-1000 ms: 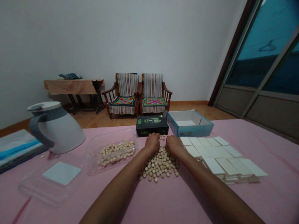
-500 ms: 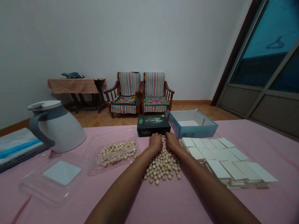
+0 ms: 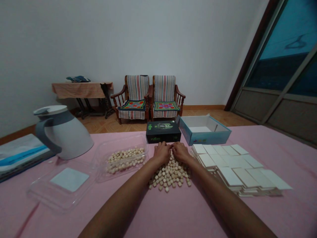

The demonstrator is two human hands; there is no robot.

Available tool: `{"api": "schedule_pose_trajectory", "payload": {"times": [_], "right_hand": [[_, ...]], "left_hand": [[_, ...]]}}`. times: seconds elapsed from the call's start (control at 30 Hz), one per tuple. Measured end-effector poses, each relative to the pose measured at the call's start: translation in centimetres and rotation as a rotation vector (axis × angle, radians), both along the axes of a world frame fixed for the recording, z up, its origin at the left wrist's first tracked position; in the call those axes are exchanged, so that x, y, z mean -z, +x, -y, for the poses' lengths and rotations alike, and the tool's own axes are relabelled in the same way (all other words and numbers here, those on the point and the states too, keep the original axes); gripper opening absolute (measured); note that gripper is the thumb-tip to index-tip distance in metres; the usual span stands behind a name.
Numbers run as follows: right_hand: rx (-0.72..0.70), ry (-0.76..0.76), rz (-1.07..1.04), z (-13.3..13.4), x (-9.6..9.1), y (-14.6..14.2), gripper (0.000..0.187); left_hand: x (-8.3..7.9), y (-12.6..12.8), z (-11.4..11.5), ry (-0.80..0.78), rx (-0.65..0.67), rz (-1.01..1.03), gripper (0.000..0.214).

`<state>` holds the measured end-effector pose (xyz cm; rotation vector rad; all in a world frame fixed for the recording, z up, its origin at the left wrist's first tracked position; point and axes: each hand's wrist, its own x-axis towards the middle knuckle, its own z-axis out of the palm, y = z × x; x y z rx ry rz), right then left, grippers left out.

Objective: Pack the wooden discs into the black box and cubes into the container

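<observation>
A loose heap of small pale wooden cubes (image 3: 170, 173) lies on the pink cloth between my forearms. At its far end, my left hand (image 3: 162, 152) cups the heap's left side, fingers bent but not closed in a grip. Opposite it, my right hand (image 3: 180, 152) curves round the right side in the same way, its fingers close to those of the left. Some cubes under the palms are hidden. More such cubes sit in a clear plastic container (image 3: 102, 148) to the left. Just beyond my fingertips stands a black box (image 3: 163, 131) with green print.
To the right are stacked rows of white cards (image 3: 230, 162) and an open light-blue box (image 3: 208, 137). On the left stand a white jug with a grey handle (image 3: 71, 135), a clear lid (image 3: 44, 195) with a white square, and a flat package (image 3: 22, 157).
My hands have drawn closer together at the far end of the heap, and the left hand has shifted slightly left. The cubes there are gathered closer in. The view has tilted slightly.
</observation>
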<state>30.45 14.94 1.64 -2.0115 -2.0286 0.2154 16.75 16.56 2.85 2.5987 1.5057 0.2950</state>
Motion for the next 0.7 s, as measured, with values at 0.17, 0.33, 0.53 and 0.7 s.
{"api": "schedule_pose_trajectory", "payload": {"times": [0.17, 0.33, 0.53, 0.7], "right_hand": [[-0.060, -0.027, 0.031, 3.8, -0.5, -1.6, 0.033], [-0.087, -0.031, 0.051, 6.7, -0.6, -3.1, 0.033], [-0.131, -0.015, 0.057, 9.1, -1.3, -3.9, 0.033], [0.000, 0.035, 0.115, 8.2, -2.4, -1.7, 0.042]], "left_hand": [[-0.3, -1.9, 3.2, 0.017, 0.075, -0.019, 0.032], [-0.2, -3.5, 5.8, 0.037, 0.111, -0.015, 0.031], [-0.3, -5.0, 8.0, 0.047, 0.160, -0.013, 0.028], [-1.6, -6.9, 9.2, 0.182, 0.226, 0.136, 0.034]]}}
